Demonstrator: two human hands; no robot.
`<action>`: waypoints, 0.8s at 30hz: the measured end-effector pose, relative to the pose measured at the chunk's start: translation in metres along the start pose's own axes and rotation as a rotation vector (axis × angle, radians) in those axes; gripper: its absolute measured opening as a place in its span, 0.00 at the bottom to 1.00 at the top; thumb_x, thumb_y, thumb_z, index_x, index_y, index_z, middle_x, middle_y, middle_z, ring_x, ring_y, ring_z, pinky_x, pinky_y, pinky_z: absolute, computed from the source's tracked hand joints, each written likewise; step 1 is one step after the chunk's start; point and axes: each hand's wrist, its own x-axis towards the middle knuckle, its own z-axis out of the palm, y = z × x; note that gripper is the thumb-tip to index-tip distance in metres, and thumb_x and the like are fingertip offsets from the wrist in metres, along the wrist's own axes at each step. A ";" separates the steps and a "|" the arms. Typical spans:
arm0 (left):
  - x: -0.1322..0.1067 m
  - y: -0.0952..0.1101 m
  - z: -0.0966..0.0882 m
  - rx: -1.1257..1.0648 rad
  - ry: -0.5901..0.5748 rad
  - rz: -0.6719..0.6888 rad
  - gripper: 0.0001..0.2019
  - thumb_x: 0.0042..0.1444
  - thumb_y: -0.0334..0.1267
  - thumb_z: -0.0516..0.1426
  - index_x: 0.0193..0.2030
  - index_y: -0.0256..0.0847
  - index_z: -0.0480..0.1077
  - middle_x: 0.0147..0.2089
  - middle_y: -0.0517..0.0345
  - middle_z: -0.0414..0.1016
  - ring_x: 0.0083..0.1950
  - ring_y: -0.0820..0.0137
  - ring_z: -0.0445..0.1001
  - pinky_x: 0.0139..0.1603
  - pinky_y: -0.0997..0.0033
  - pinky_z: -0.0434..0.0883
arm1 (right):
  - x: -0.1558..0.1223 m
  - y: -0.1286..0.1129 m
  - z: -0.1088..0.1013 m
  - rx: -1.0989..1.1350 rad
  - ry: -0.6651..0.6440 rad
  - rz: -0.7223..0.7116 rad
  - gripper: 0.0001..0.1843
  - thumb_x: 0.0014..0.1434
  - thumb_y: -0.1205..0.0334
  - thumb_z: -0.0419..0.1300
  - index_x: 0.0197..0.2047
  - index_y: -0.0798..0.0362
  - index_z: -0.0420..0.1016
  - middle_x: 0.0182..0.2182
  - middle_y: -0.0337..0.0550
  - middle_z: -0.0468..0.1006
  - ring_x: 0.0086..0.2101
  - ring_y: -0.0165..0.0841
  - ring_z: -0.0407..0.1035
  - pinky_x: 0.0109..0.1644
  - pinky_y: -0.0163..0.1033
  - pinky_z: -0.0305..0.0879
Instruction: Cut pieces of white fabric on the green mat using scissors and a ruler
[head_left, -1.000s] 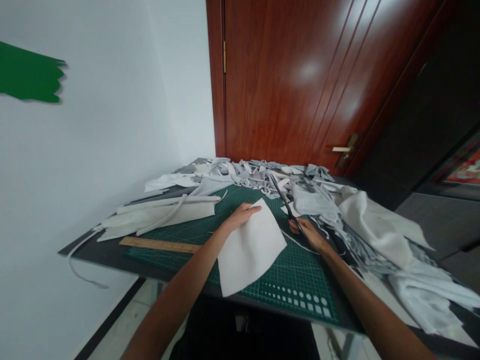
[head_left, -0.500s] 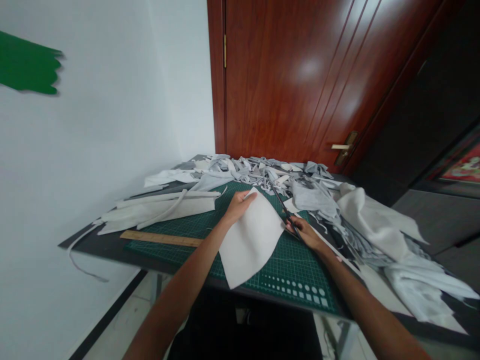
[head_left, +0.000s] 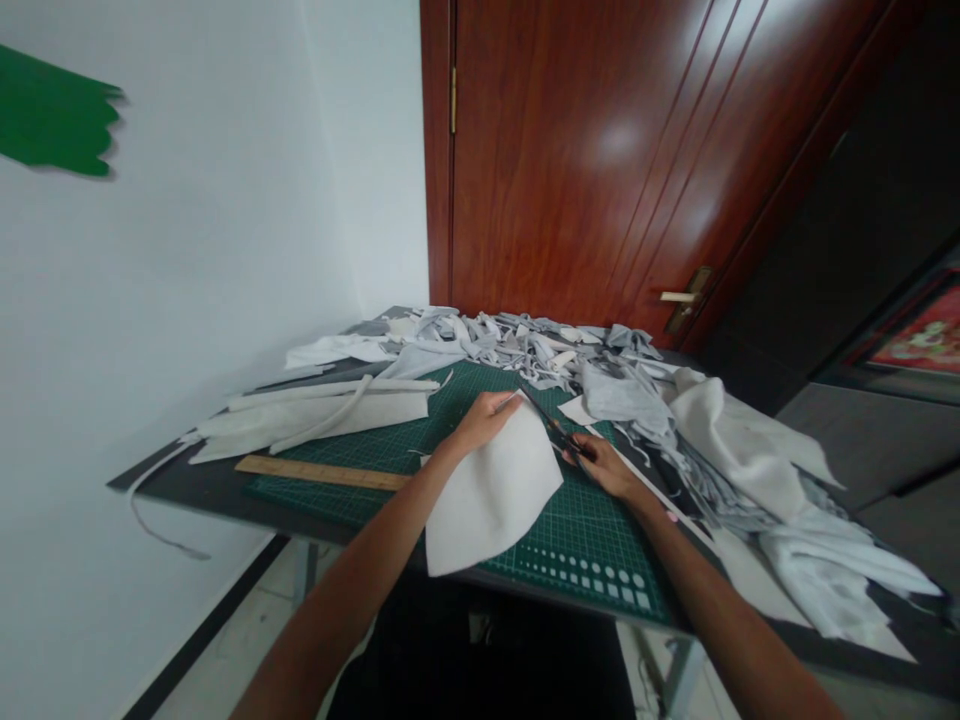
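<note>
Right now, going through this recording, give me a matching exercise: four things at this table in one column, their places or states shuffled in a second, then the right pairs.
Things:
1. left hand
2. right hand
3. scissors
4. wooden ruler

Places or states:
A. lying flat on the green cutting mat, left of the sheet
B. tips pointing toward the heap of fabric scraps
C. on the white fabric sheet
D. closed around the scissors

Pairs: 1-C, 2-D, 3-B, 4-A.
</note>
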 end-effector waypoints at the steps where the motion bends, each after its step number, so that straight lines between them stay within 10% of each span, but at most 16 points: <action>1: -0.001 0.000 0.001 0.010 -0.003 0.008 0.25 0.61 0.59 0.57 0.36 0.36 0.79 0.32 0.60 0.78 0.35 0.66 0.71 0.37 0.70 0.67 | 0.000 0.000 0.000 -0.003 -0.005 0.000 0.23 0.62 0.41 0.58 0.26 0.49 0.62 0.24 0.36 0.64 0.26 0.31 0.59 0.30 0.38 0.55; 24: -0.005 -0.004 0.011 0.076 0.041 0.141 0.28 0.66 0.65 0.48 0.29 0.41 0.63 0.29 0.62 0.64 0.34 0.70 0.62 0.37 0.70 0.62 | 0.001 -0.007 0.000 -0.167 0.102 -0.073 0.18 0.61 0.51 0.58 0.25 0.48 0.57 0.20 0.34 0.64 0.24 0.31 0.59 0.34 0.39 0.56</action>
